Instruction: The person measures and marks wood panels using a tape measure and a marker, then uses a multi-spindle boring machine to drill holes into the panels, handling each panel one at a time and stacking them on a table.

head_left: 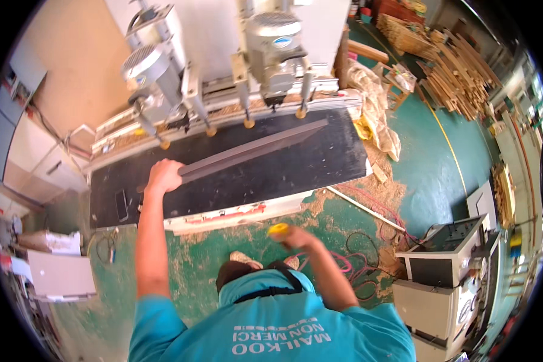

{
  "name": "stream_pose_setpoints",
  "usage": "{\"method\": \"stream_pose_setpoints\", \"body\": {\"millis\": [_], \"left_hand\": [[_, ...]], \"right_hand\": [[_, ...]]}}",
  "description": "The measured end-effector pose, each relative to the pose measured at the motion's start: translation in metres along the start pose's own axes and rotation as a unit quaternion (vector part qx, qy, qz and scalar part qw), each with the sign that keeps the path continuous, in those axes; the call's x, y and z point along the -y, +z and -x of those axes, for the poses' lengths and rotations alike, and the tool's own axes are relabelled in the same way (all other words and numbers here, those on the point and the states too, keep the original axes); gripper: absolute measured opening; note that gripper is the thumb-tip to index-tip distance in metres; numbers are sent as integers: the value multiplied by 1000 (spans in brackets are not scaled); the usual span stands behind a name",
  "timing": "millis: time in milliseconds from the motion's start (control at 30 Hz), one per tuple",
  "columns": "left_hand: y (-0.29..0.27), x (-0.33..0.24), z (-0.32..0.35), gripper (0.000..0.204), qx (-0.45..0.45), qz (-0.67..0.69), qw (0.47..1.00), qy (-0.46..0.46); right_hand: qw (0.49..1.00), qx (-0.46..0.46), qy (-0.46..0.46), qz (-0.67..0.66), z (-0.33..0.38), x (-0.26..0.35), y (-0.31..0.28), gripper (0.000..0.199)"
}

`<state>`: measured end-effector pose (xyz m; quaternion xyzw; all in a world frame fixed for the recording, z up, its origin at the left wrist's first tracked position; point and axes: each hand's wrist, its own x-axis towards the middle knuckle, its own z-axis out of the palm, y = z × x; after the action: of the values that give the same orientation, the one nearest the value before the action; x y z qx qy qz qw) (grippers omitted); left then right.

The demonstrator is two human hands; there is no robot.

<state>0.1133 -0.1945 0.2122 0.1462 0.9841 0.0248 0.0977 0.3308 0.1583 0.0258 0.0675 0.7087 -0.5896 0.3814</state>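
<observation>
A long grey-brown board [253, 148] lies slantwise across the black tabletop [235, 190] of a machine. My left hand [165, 176] is closed round its left end, the fingers partly hidden on the far side. Off the front of the table, low and near my body, my right hand [297, 237] grips a small yellow object [278, 230] shaped like a tape measure. That hand is slightly blurred, so the object's details do not show. On the table's left part, close to my left forearm, rests a dark phone-like slab [121, 205].
Two grey motors [274, 48] with press-down rods stand along the table's far side. Sawdust [389, 193], a white pipe [365, 208] and pink hoses [344, 260] lie on the green floor. A control cabinet [443, 253] stands right; stacked timber [464, 75] lies far right.
</observation>
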Motion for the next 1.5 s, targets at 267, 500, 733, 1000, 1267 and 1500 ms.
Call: {"method": "stream_pose_setpoints", "body": {"millis": [267,500,733,1000,1267,1500], "left_hand": [[184,-42,104,82,1,-17,987,159],[299,-63,103,63,-109,19,989,102],[286,-40,143,60,-135,123,956,-229],[367,-74,169,66,-298,693,278,-595],[338,-135,45,75,-305,535,198,-763],[361,-152,82,77,-390,662,32,-639]], "right_hand": [[922,-302,172,170,150,83,-44,49],[919,-155,179,315,136,94,-23,58],[799,-375,245,402,32,29,-205,53],[680,-477,74,553,-124,20,-375,73],[768,-127,-160,607,-251,161,-270,45],[814,125,-189,535,-248,135,-297,65]]}}
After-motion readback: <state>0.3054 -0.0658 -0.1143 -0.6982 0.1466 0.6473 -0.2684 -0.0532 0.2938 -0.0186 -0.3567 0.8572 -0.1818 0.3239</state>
